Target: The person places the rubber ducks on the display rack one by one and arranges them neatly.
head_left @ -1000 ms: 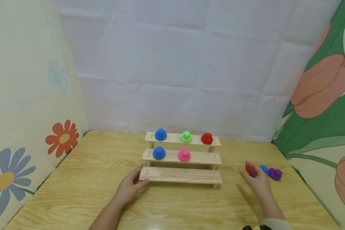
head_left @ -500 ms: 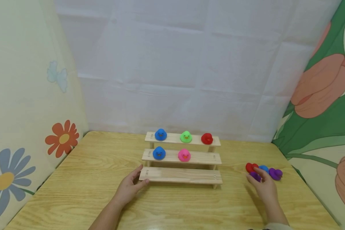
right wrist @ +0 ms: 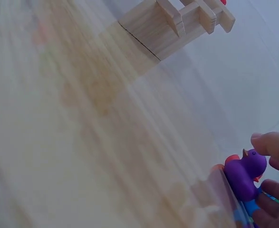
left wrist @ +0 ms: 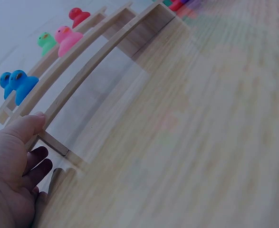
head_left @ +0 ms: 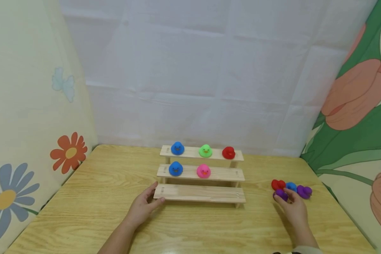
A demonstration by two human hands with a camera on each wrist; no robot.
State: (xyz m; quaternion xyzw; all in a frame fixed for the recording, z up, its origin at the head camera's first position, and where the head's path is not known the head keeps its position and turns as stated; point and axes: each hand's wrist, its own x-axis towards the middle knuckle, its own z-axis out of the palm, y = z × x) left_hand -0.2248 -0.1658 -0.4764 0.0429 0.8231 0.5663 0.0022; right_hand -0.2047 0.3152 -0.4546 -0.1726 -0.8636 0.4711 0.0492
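Compared with one second ago, the right hand (head_left: pixel 294 209) is lower and more to the right, and it shows more of the purple duck (head_left: pixel 279 193). This hand grasps the purple duck between thumb and fingers, at the right part of the tabletop (head_left: pixel 190 229). Just behind the duck is a red duck (head_left: pixel 277 184); beside the red one is a blue duck (head_left: pixel 290 186), and further right a second purple duck (head_left: pixel 304 192).

Well to the left of them, the left hand (head_left: pixel 141 206) keeps the same place and grips the left end of the lowest step of the wooden stand (head_left: pixel 200 193). On the middle step are a middle blue duck (head_left: pixel 176 169) and a pink duck (head_left: pixel 204 171). On the top step are, from left, a top blue duck (head_left: pixel 177 148), a green duck (head_left: pixel 205 151) and a top red duck (head_left: pixel 228 153).
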